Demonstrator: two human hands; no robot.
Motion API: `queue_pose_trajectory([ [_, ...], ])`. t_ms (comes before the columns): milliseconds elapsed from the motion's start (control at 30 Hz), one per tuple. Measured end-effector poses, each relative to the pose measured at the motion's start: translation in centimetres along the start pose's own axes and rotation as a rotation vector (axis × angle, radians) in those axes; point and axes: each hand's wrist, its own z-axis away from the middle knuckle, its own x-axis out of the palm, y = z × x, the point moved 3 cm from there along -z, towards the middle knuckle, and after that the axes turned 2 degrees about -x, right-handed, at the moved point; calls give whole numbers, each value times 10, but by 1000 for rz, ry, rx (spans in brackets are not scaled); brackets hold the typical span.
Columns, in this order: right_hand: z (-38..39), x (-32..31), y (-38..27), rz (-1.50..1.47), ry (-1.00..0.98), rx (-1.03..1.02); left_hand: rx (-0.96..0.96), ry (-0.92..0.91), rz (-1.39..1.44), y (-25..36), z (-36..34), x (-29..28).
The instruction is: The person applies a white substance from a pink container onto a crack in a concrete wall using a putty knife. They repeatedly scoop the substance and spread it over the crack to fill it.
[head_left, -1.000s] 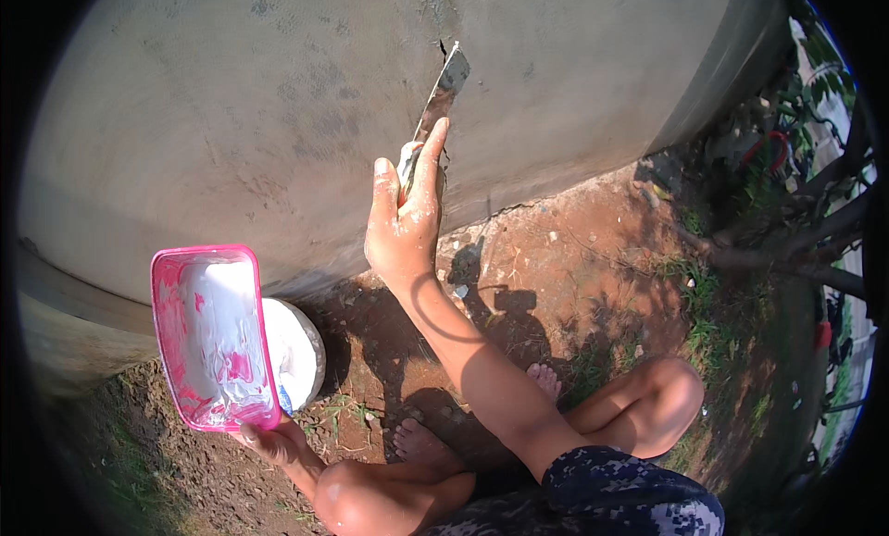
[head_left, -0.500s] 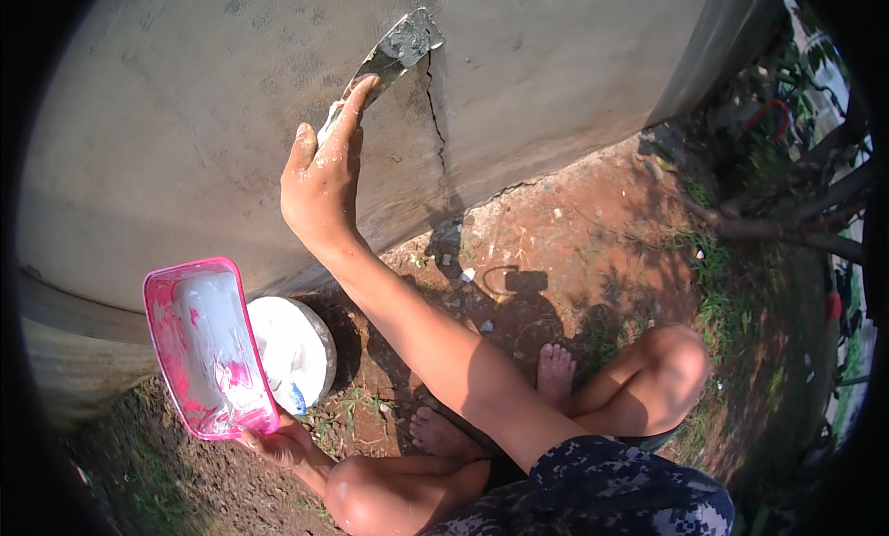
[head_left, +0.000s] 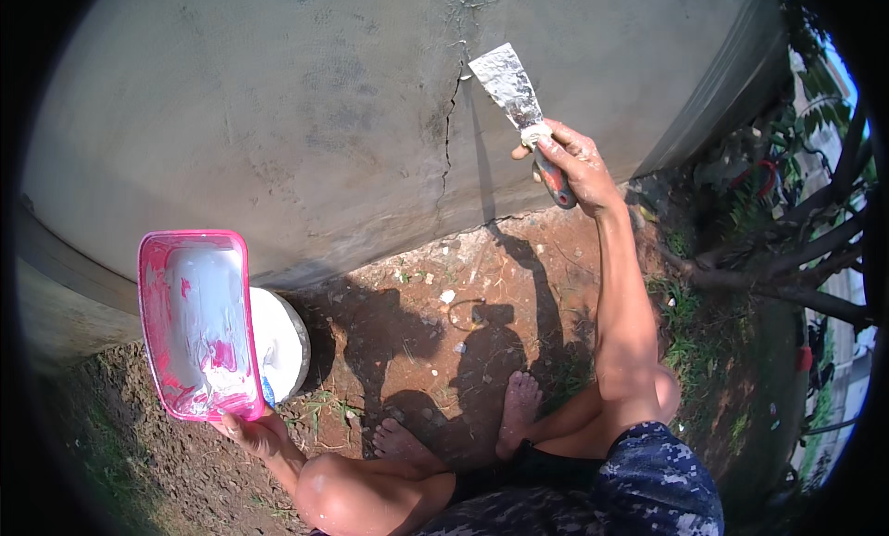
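Observation:
My right hand [head_left: 572,161] grips a putty knife [head_left: 502,81] with a red and dark handle. Its blade, tilted up toward the left and smeared with white paste, is just right of the upper part of a jagged crack [head_left: 448,129] in the grey wall [head_left: 278,119]; I cannot tell whether it touches the wall. At the lower left my left hand [head_left: 255,434] holds a pink rectangular tub [head_left: 202,305] by its near end, its inside coated with white paste.
A white bucket [head_left: 289,337] stands behind the tub at the wall's foot. My bare feet and bent knees are on the reddish dirt ground [head_left: 444,369]. Branches [head_left: 778,286], grass and a small red object [head_left: 804,358] are at the right.
My right hand has swung from over the crack, first leftward and then to the right, with the blade now showing its white-coated face. The left hand still holds the tub.

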Motion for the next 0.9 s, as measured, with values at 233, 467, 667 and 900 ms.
queue_pose_trajectory([
  [233, -4, -1, 27, 83, 22, 36, 4, -14, 26, 0, 4, 1],
  [467, -33, 20, 54, 32, 102, -109, 12, -41, -25, 1, 5, -1],
  [667, -58, 31, -2, 191, 134, -306, 6, -67, -39, 5, 9, 5],
  [900, 0, 51, -17, 482, 420, -309, 19, -53, -5, 3, 9, 5],
])
